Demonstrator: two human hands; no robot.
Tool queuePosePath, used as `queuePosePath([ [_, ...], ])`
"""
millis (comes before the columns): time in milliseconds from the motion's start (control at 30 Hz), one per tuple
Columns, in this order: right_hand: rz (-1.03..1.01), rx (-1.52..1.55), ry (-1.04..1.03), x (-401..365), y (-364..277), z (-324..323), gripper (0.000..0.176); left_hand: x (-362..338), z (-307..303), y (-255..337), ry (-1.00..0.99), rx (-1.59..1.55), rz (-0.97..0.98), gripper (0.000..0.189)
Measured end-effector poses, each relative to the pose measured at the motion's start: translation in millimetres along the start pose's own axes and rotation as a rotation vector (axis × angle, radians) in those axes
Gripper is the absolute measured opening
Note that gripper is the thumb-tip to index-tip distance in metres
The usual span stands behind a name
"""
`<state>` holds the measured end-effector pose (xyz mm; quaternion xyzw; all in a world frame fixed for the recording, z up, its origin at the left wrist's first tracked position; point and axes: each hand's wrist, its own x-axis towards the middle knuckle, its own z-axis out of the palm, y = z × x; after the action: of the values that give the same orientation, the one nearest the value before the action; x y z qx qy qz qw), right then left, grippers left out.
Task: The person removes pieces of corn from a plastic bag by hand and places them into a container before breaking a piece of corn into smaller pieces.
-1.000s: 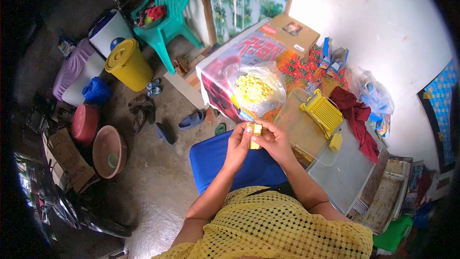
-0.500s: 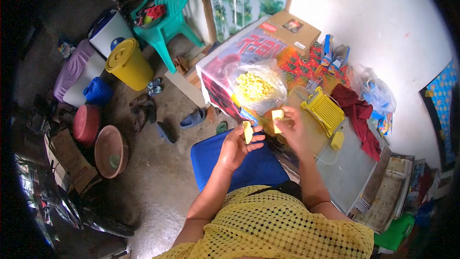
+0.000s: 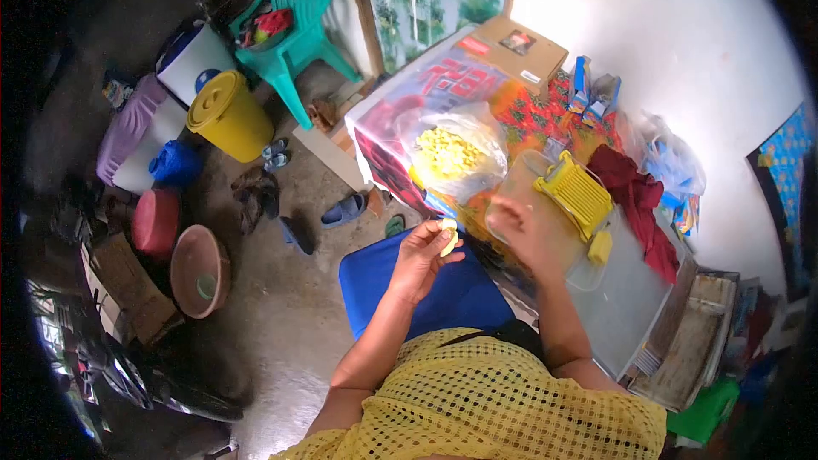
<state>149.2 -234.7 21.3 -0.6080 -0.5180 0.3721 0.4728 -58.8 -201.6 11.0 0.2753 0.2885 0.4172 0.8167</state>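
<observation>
Pinched in my left hand, above the blue seat, is a small pale-yellow piece; its kind is not clear. My right hand is raised over the table's near edge and smeared by motion, so its fingers and anything in them cannot be made out. Beyond both hands lies a clear plastic bag with its mouth spread, full of small yellow pieces. Right of my right hand, a yellow ribbed plastic tray rests on a clear board or lid, near a small yellow block.
A dark red cloth, plastic bags, a blue box and a cardboard box lie on the table. A blue seat is below my hands. Slippers, basins and a yellow bucket stand leftward on the floor.
The yellow block seen in my right hand earlier is no longer visible there, and that hand is now blurred. My left hand has turned slightly and closed its fingers more around its piece.
</observation>
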Motion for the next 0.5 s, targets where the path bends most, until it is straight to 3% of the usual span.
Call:
queuePosePath([
  [100,0.06,0.478,-0.215,-4.7,-16.0,28.3,0.037,-1.6,4.3,1.7,0.04,0.101,0.025,0.013],
  [233,0.015,0.576,-0.32,-5.3,-15.6,39.5,0.036,-6.7,4.4,4.1,0.036,0.171,0.058,0.018],
  [500,0.086,0.709,-0.271,-7.2,-23.2,33.2,0.034,-8.8,10.2,9.9,-0.048,0.139,-0.001,0.022],
])
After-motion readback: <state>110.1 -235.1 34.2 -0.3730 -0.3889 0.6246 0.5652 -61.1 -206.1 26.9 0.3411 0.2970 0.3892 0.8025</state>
